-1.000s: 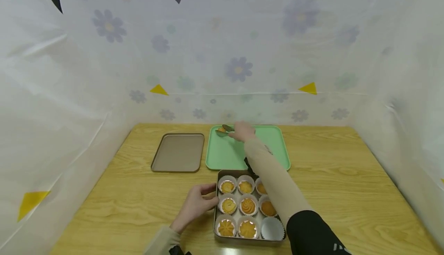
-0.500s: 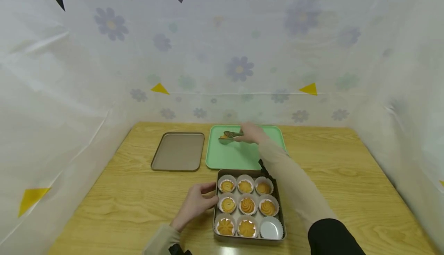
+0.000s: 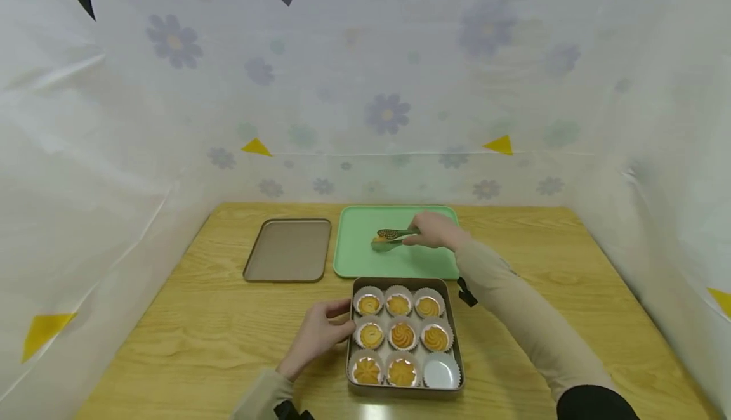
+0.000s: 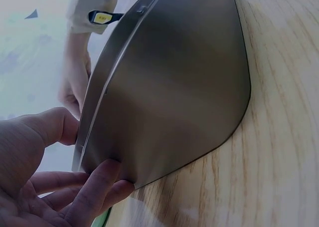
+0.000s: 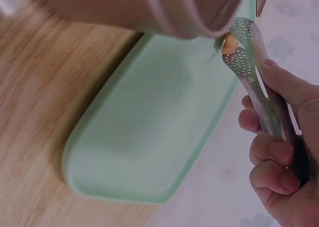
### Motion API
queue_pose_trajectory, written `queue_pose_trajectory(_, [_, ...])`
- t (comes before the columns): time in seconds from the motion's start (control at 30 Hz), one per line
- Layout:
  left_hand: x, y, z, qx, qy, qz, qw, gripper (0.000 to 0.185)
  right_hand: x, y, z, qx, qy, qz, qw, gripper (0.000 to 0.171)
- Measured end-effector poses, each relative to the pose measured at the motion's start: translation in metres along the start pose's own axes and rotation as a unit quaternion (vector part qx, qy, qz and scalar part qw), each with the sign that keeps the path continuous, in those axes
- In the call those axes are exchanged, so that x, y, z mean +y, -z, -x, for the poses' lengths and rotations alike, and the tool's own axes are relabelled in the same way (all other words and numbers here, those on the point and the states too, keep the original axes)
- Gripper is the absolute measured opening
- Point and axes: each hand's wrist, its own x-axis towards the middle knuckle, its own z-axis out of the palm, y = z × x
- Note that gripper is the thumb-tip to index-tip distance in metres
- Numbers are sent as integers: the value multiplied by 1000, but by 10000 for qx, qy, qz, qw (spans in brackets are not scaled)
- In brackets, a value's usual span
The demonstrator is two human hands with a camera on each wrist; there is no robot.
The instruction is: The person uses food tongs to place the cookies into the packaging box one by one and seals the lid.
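Note:
My left hand (image 3: 314, 339) holds the left side of a deep brown baking tin (image 3: 405, 393). In the left wrist view its thumb is at the rim and its fingers touch the outer wall. White paper cups stand in rows inside the tin, most with a golden piped cookie (image 3: 402, 336). The front right cup (image 3: 441, 371) is empty. Over the green tray (image 3: 354, 261), my right hand (image 3: 436, 229) grips metal tongs (image 5: 259, 87) with perforated ends. Between those ends is a small golden cookie (image 5: 230, 43), partly hidden.
A flat brown tray (image 3: 288, 250) lies left of the green one on the wooden table (image 3: 217, 331). The tin stands just in front of the green tray. A white flowered sheet (image 3: 388, 90) hangs behind and along both sides.
My right hand has brought the tongs and cookie rightward and toward me from the green tray's far left corner. My left hand has stayed on the tin.

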Motion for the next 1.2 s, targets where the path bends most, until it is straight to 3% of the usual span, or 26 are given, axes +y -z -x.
queue_pose_trajectory(0.23, [1,4,2,71,93,-6,9999,55,5,-2,14,241,288,46,9993,33])
queue_pose_trajectory(0.57, [6,4,6,85,158,6,9998,55,8,-6,24,-51,-36,3,10000,36])
queue_pose_trajectory(0.8, [8,4,7,86,188,92,9997,55,0,-10,26,-89,-315,80,9994,50])
queue_pose_trajectory(1.07, [7,3,7,50,171,156,9997,56,-7,-12,27,148,-156,143,9997,29])
queue_pose_trajectory(1.2, [7,1,7,54,164,144,9997,56,-5,-10,30,160,13,21,9999,29])
